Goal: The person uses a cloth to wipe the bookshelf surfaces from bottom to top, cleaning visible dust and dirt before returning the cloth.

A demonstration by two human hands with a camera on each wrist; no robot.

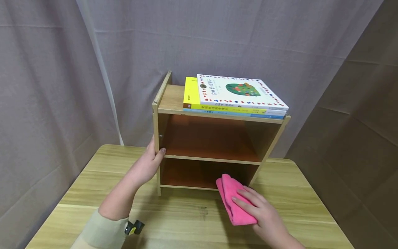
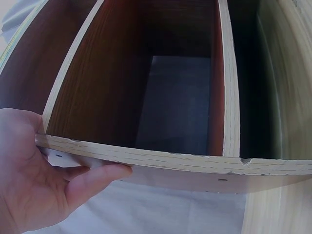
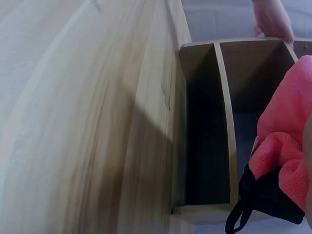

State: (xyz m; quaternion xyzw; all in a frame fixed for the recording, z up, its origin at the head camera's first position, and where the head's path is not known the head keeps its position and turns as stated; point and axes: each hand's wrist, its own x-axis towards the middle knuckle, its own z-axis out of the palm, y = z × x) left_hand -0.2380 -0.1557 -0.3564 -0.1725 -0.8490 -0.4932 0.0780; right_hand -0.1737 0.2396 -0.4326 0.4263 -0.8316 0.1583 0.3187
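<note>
A small wooden shelf unit (image 1: 211, 159) stands on the table, its compartments facing forward. My left hand (image 1: 150, 162) grips its left side panel, thumb over the front edge; in the left wrist view, the left hand (image 2: 39, 175) holds the panel's edge beside a shelf board. My right hand (image 1: 264, 211) holds a folded pink cloth (image 1: 234, 200), fingers spread over its top, in front of the lower compartment's right part. In the right wrist view the fluffy pink cloth (image 3: 282, 112) overlaps the unit, and a black piece with a loop (image 3: 265, 195) shows at its lower end.
Several thin books lie stacked on the unit's top: a white one (image 1: 242, 91) uppermost, a yellow one (image 1: 190, 93) beneath, a blue spine at the bottom. Grey curtains (image 1: 136, 52) hang behind and left of the wooden table (image 1: 93, 193); a darker curtain (image 1: 351, 138) hangs on the right.
</note>
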